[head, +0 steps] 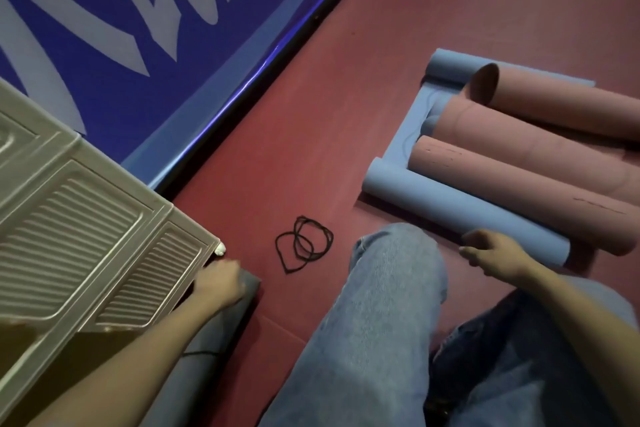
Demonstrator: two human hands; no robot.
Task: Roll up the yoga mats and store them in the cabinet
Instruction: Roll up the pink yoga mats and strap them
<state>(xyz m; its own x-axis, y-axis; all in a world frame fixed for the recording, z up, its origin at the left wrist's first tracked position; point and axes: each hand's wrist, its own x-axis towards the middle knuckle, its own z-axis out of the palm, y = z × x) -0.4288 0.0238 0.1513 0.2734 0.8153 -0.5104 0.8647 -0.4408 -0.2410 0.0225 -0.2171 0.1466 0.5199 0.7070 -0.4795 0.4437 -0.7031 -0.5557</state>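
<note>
Left hand (218, 282) first: I have its fingers curled around the end of a dark grey rolled mat (207, 333), just beside the lower corner of the beige cabinet (86, 218). That mat's long axis runs from the cabinet corner back toward me, alongside the cabinet's edge. I see ribbed, louvred panels in raised frames on the cabinet, plastic-looking. Beyond the cabinet, a blue banner (121, 10) carries large pale lettering, cut off and not readable to me. Right of the cabinet corner, thin black elastic loops (304, 243) lie tangled on the red floor (346, 97). Further right comes my denim-clad knee (391, 274). My right hand (491, 253) grips the near end of a smooth blue rolled mat (460, 211), fingers closed over it. Its axis slants from upper left to lower right, well apart from the cabinet. Behind it, pink rolled mats (519, 177) lie parallel, tubes open-ended, atop a flat blue mat (408, 135).
</note>
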